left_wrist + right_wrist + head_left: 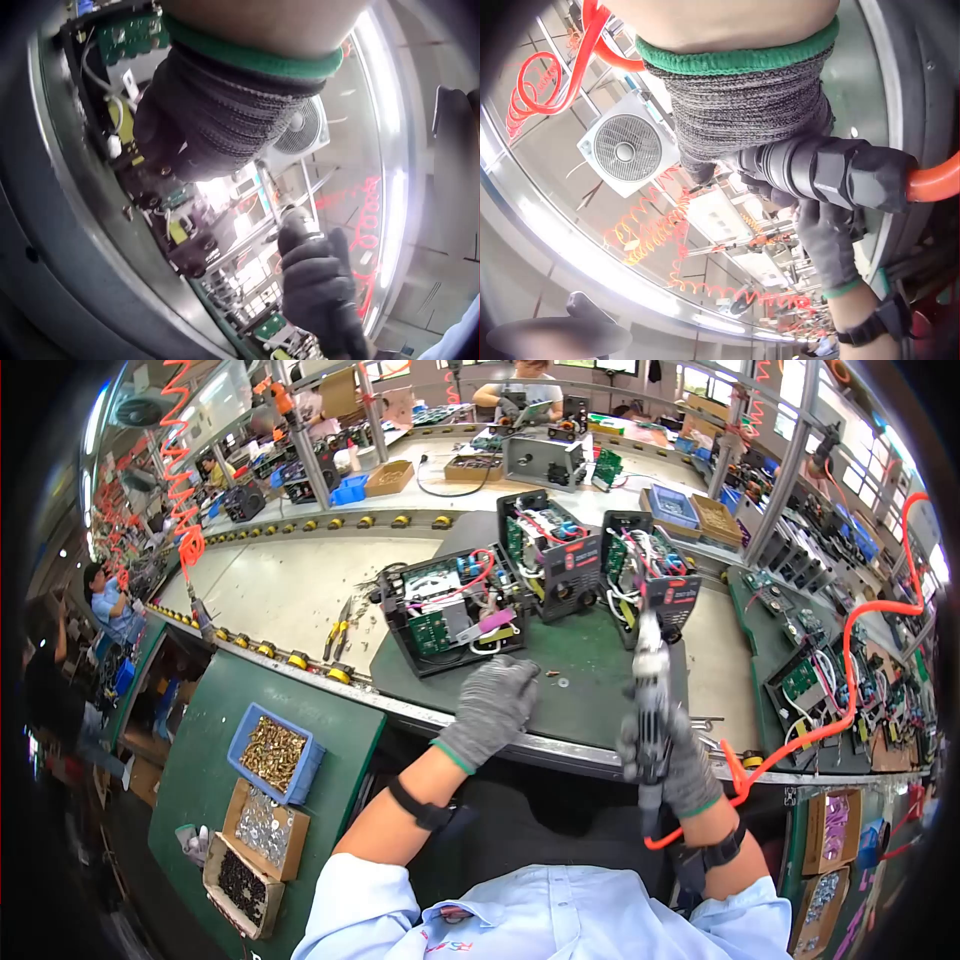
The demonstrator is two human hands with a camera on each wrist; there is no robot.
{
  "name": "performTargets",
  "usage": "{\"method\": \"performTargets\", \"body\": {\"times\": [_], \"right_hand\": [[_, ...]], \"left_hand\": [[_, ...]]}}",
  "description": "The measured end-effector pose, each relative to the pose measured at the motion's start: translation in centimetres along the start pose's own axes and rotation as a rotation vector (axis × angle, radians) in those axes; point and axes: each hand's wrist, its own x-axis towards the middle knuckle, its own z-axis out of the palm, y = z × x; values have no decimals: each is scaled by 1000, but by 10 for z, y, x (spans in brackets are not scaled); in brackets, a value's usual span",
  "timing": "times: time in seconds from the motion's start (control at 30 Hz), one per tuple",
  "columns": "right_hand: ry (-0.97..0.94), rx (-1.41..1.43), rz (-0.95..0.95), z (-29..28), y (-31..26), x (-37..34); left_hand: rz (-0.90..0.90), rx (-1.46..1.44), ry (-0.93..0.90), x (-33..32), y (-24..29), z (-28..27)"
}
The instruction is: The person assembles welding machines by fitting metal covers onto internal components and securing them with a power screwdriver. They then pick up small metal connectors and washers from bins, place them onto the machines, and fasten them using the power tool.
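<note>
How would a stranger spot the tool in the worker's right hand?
Find the green mat, then the three open black units standing on it. Just nearer the camera than the rightmost unit, the gloved right hand grips the tool. Its slim body, with an orange hose at its near end, sets it apart from those boxy units.

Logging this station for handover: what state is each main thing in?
Left hand: gloved, fingers bent; cannot tell whether it holds anything
Right hand: gloved, gripping the hand tool
Hand tool: held, orange hose attached
Left unit: open, insides exposed
Middle unit: open, insides exposed
Right unit: open, insides exposed
Yellow-handled pliers: lying on the bench
Blue bin: filled with brass-coloured parts
Carton: holding silvery washers
</note>
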Motion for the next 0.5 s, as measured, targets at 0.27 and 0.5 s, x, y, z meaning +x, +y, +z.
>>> {"method": "performTargets", "body": {"times": [0.27,0.5], "right_hand": [[89,-228,97,-30,42,-78],[42,-307,177,-37,51,-80]], "left_hand": [[-97,442,-571,70,9,76],[-87,266,-393,55,-2,75]]}}
